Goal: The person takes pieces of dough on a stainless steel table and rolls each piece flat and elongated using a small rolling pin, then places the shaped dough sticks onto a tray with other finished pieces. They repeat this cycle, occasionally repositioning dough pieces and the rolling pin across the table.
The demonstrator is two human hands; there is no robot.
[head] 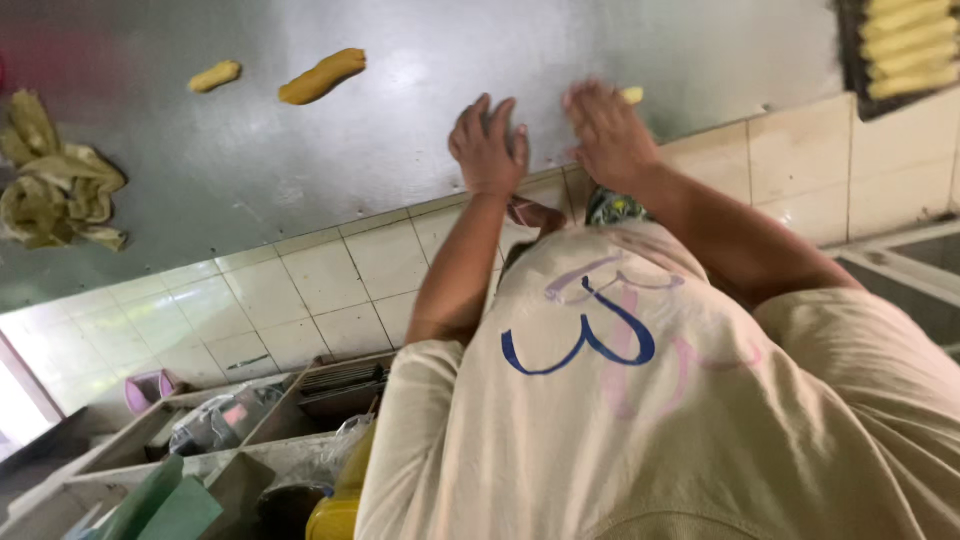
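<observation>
Grey metal surface (420, 150) with tiled front edge.
Two yellow dough pieces (322, 76) upper left; crumpled greenish cloth (55, 175) far left; tray of dough rolls (905, 45) upper right.

Left hand (489, 147) flat on steel table (400, 150) | right hand (608, 130) pressing yellow dough piece (632, 95) | shaped dough roll (322, 76) well apart

Grey metal tabletop (300, 170) with a dull sheen, edged by a counter front of cream square tiles (300, 290) with dark grout. Below it, open wooden shelves (250, 420) crowded with clutter, including a pink cup (143, 390) and plastic bags (215, 425). At right, a pale framed ledge (900, 265). Bright daylight enters at lower left (20, 410).
</observation>
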